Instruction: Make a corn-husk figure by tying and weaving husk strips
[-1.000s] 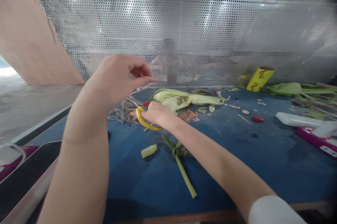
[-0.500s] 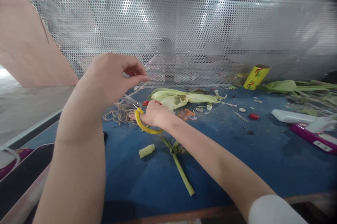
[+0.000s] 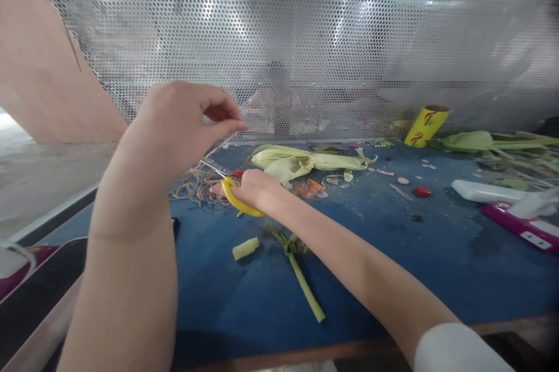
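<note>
My left hand (image 3: 183, 124) is raised above the blue table (image 3: 393, 255), thumb and forefinger pinched on a thin strand of twine that runs down to a tangled twine heap (image 3: 196, 186). My right hand (image 3: 251, 186) rests on the table with its fingers closed through the yellow handles of scissors (image 3: 231, 192). The blades point left toward the strand. A green stem (image 3: 301, 282) and a short cut stem piece (image 3: 245, 248) lie just in front of the right hand. Pale corn husks (image 3: 301, 162) lie behind it.
A perforated metal screen (image 3: 305, 57) walls off the table's far edge. A yellow roll (image 3: 423, 126) and green leaves (image 3: 476, 142) sit at the back right, a white and magenta tool (image 3: 506, 203) at the right. A dark tray (image 3: 39, 296) stands at the left. Scraps litter the table.
The right hand with the scissors has shifted slightly left toward the twine. The left hand keeps its pinch and has barely moved.
</note>
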Demonstrator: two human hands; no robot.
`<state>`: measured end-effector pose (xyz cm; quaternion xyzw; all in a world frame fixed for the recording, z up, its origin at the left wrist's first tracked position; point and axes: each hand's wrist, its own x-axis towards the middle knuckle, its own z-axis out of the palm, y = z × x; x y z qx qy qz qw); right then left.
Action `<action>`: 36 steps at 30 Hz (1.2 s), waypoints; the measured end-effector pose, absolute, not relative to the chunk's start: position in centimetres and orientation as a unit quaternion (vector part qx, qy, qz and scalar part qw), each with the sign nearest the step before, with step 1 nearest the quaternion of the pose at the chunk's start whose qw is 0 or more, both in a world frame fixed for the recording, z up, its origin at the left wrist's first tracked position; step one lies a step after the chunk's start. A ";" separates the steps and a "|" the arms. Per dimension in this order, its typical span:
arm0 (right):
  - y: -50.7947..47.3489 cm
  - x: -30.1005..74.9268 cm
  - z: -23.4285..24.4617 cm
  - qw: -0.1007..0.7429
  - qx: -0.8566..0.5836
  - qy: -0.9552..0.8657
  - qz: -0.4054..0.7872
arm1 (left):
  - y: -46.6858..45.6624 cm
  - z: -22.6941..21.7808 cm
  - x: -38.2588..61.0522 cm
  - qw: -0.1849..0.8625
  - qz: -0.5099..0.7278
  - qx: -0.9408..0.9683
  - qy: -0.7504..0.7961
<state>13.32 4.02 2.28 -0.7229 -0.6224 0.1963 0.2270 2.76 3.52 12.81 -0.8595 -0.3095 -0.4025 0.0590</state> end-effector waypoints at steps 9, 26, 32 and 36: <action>3.5 13.2 2.3 0.175 -0.736 -0.639 0.141 | 3.2 13.1 2.5 0.056 -0.435 -0.838 -0.325; 1.7 23.3 0.2 0.078 -0.826 -0.549 0.098 | 4.1 9.1 4.6 -0.064 -0.278 -0.891 -0.354; -0.8 22.2 1.7 0.209 -0.708 -0.662 0.130 | 3.0 5.8 5.4 -0.158 -0.127 -0.948 -0.245; -3.4 20.5 1.5 0.271 -0.593 -0.726 0.218 | 2.7 5.8 4.8 -0.199 -0.147 -0.942 -0.226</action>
